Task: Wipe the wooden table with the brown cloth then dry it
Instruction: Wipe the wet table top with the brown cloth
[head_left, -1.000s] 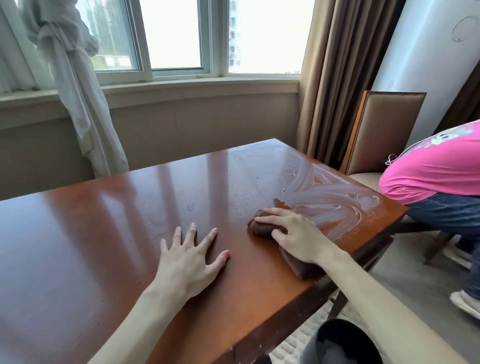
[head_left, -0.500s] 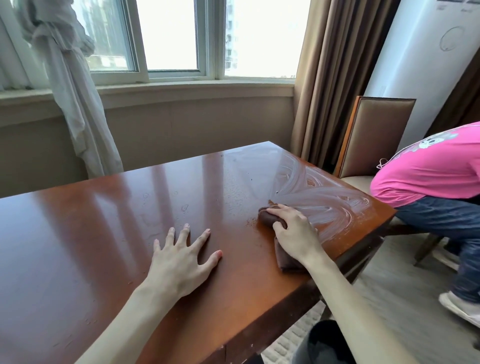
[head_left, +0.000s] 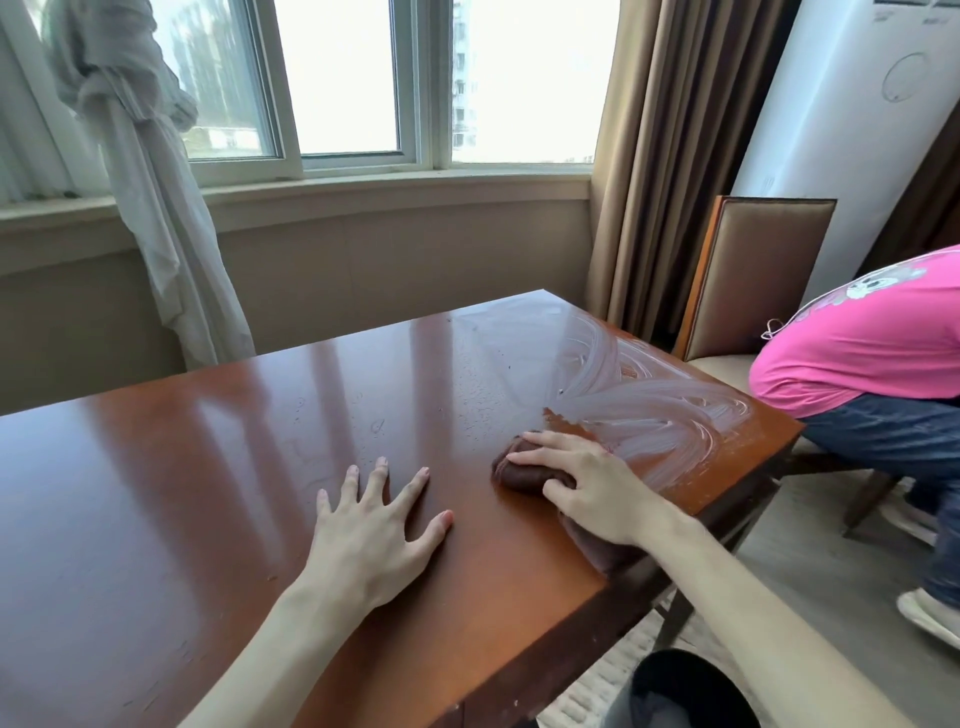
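Bright daylight from the overexposed window (head_left: 363, 78) glares across the glossy table (head_left: 208, 467).

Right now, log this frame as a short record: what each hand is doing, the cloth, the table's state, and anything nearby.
left hand: left hand flat on the wooden table, fingers spread, holding nothing
right hand: right hand pressing the brown cloth onto the tabletop
cloth: bunched, near the table's right edge
table state: wet swirl streaks at the far right corner; the rest glossy, unstreaked
nearby: padded chair; a person in a pink top bent over beside the table
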